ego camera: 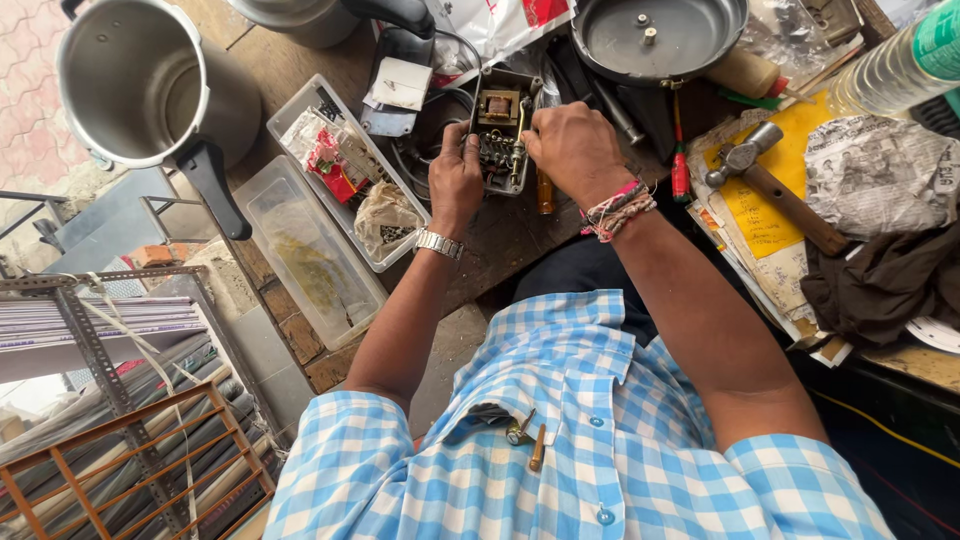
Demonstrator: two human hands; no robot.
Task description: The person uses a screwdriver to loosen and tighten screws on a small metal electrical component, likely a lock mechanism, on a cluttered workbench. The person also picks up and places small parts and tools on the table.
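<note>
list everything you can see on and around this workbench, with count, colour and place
electrical unit: 1, grey open case with brass parts, bench centre, between both hands
screwdriver: 1, amber handle, under the right hand
red-handled tool: 1, right of the right hand
hammer: 1, steel head, wooden handle, on yellow paper
pressure cooker: 1, silver with black handle, upper left
round pan: 1, dark grey, top centre
plastic tray: 1, clear, holding small packets, left of the unit
plastic lid: 1, clear, bench's left edge
bottle: 1, clear, upper right
dark cloth: 1, brown, right edge
metal rack: 1, rusty orange and grey, lower left
left hand: on the unit's left side, silver watch
right hand: on the unit's right side, thread bands
</note>
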